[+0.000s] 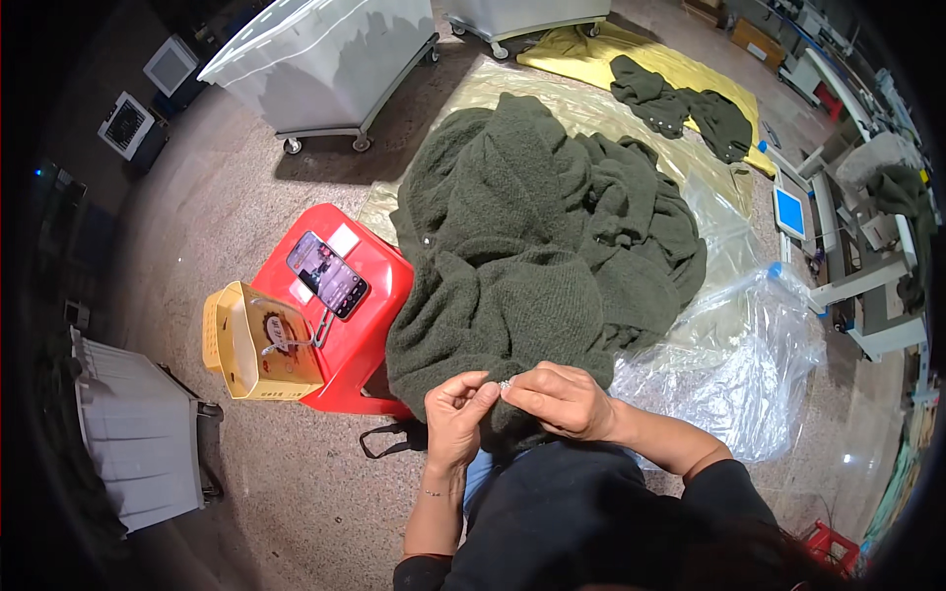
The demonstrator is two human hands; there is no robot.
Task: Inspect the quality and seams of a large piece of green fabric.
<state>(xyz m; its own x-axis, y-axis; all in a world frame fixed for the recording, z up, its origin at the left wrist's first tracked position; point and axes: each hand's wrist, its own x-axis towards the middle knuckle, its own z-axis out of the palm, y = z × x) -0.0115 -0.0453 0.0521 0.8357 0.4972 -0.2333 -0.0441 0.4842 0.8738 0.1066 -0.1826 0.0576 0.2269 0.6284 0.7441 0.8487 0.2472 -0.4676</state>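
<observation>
**Tiny shiny bit on a green knit**

Both hands are pinching a small shiny bit [506,382] at the near edge of the dark green knit garment [503,295], left hand [455,414] and right hand [560,399] fingertip to fingertip. The garment spills off the lap onto the plastic sheet [749,355] on the floor. I'd keep the knit taut between the thumbs. Red stool [379,295] with a phone [327,275] sits just left.

Head-worn fisheye, steeply downward, close

Black top, sleeves pushed up; thin bracelet on left wrist [434,491].
</observation>
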